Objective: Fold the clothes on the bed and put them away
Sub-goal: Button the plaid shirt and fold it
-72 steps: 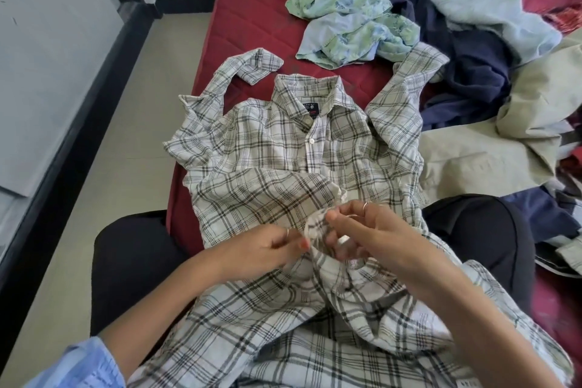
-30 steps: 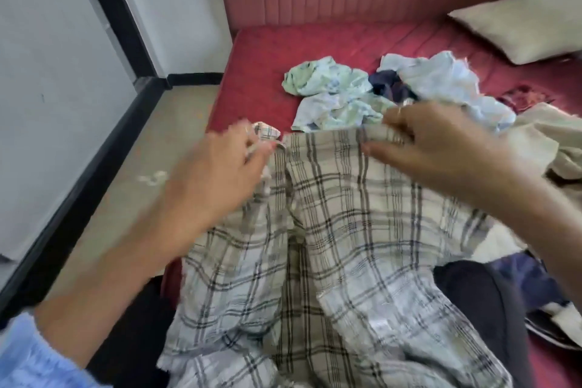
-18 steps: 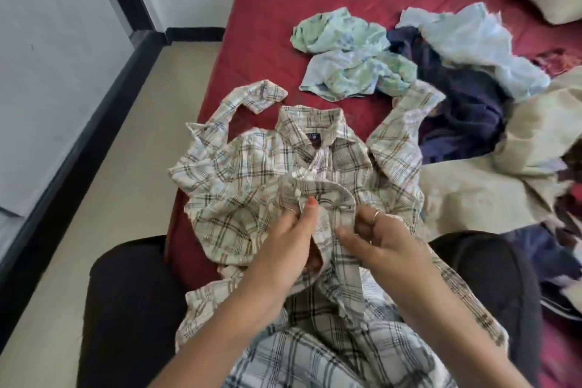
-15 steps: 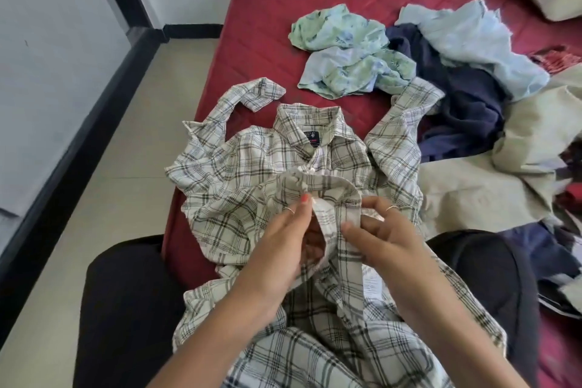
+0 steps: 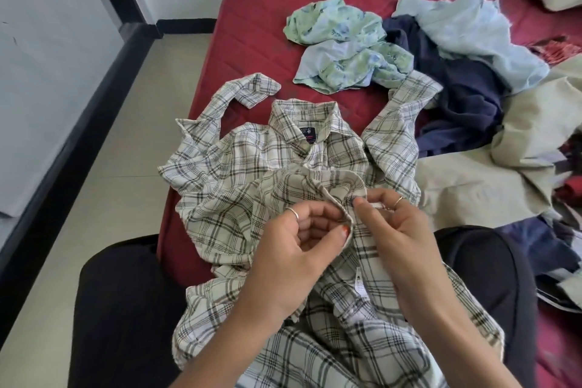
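Your left hand [image 5: 302,242] and right hand [image 5: 393,230] both pinch the front edge of the plaid shirt [image 5: 252,173], fingers curled on the bunched cloth between them. The shirt lies collar-up, spread from your lap onto the red bed [image 5: 267,9]. Behind it sit a crumpled green garment [image 5: 340,44], a navy garment [image 5: 466,104] and a beige garment [image 5: 504,173].
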Motion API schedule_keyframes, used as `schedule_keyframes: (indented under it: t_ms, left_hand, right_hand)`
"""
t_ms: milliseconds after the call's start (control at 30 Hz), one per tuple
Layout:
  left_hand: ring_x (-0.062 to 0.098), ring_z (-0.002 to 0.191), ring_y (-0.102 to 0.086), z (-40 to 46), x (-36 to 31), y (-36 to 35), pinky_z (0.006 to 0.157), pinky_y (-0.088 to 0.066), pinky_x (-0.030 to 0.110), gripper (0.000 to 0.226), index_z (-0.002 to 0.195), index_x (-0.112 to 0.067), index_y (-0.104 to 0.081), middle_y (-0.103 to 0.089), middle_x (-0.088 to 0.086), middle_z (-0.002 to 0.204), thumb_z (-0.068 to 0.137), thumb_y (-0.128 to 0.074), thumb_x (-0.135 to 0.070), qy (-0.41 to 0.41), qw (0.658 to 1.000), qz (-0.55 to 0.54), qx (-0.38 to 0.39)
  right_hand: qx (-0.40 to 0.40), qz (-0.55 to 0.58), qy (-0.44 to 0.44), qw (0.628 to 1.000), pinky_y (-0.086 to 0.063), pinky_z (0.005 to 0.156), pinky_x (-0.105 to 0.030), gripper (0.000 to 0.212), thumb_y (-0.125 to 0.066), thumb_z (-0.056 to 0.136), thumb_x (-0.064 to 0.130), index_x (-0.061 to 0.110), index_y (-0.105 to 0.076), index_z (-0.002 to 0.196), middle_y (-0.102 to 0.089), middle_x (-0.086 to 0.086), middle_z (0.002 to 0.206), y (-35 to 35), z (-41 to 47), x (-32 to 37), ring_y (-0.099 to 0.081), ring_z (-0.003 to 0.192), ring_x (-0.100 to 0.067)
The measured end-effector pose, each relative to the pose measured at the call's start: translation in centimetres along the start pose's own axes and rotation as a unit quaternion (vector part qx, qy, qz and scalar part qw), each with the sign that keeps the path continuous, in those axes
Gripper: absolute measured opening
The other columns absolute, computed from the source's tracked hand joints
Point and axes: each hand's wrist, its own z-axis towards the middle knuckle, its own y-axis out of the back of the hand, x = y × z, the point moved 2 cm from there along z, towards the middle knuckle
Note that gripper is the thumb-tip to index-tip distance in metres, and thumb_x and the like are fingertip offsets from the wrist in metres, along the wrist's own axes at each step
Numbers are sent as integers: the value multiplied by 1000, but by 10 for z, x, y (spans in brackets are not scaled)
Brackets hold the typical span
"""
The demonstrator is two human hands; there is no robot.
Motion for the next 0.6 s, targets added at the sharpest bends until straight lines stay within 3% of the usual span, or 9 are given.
schedule_keyframes:
  t_ms: [133, 267, 400, 600]
  left_hand:
    - [10, 82, -69, -2, -2, -10, 71, -53, 16, 6, 91, -23, -71, -73, -3, 86, 85, -70, -21, 10, 1000, 15, 7]
    - [6, 78, -69, -8, -6, -18, 66, -52, 13, 9, 93, -23, -72, -73, -6, 84, 85, -70, -25, -4, 999, 38, -14]
    - [6, 74, -68, -9, -7, -21, 66, -52, 13, 3, 89, -21, -70, -71, -9, 78, 87, -69, -21, -49, 995, 81, -35]
    - [3, 70, -64, -4, -17, -8, 56, -49, 8, 14, 84, -22, -60, -62, -11, 69, 86, -67, -10, -149, 958, 234, -72]
  right_hand:
    - [4, 17, 10, 1000, -46, 65, -43, 8, -64, 91, 17, 9, -61, 89, -57, -38, 74, 0, -1, 6, -51, 64, -28]
    - [-7, 36, 15, 999, -57, 73, -43, 6, -63, 91, 12, 9, -61, 86, -66, -16, 65, 0, -3, 4, -63, 63, -26]
    - [-27, 1, 39, 999, -55, 73, -51, 7, -66, 88, 15, 13, -64, 81, -65, -20, 73, -1, -5, 5, -59, 67, -24]
    - [-80, -103, 97, 987, -39, 46, -17, 11, -68, 85, 21, 18, -64, 76, -58, 9, 56, 11, -6, 21, -45, 47, -1]
